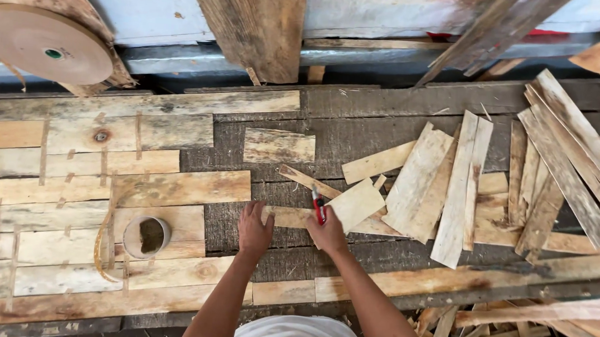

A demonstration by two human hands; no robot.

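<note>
Right hand (327,232) grips a red utility knife (318,206) over a pale thin wood veneer strip (356,203); left hand (253,228) presses spread flat on it

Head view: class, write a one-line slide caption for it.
Left hand steadies a veneer strip; right hand holds a red cutter.

Pale yellow veneer strips (441,188), streaked grey-brown (knots here and there). Red-handled cutter (319,208) in the right hand (327,232). Dark grey, weathered table (355,134). Tan tape roll (46,43), green at its core.
</note>
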